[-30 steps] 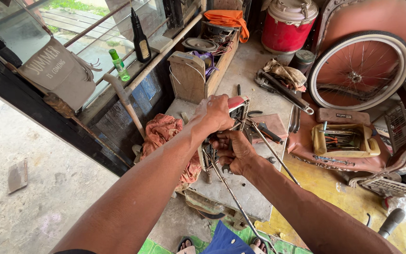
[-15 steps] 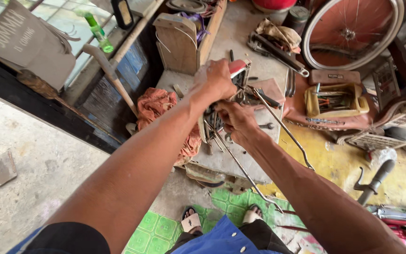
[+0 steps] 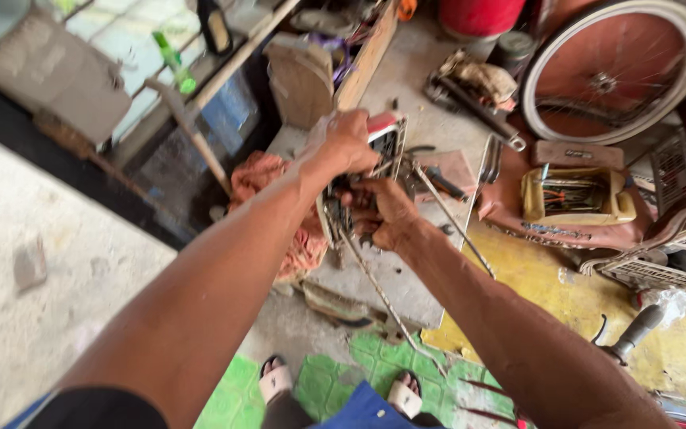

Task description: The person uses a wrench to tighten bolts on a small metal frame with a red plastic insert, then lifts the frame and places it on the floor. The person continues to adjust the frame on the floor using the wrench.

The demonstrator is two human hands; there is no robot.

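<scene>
Both my hands hold a metal bicycle frame part (image 3: 391,141) with a red strip at its top, above a concrete slab (image 3: 383,278). My left hand (image 3: 343,143) is closed over its upper end. Just below, my right hand (image 3: 383,213) grips its lower part from the right. Thin metal rods (image 3: 379,294) run from the part down toward my feet, and another rod (image 3: 450,218) slants to the right. How the rods join the part is hidden by my fingers.
An orange cloth (image 3: 260,179) lies left of the slab. A yellow tool tray (image 3: 577,195), a bicycle wheel (image 3: 613,71), a big wrench (image 3: 478,111) and a red container (image 3: 478,14) are to the right and behind. My sandalled feet (image 3: 275,381) stand on a green mat (image 3: 335,377).
Both hands have kept their grip on the metal part. The view has tilted down and closer, so my feet and the green mat now show.
</scene>
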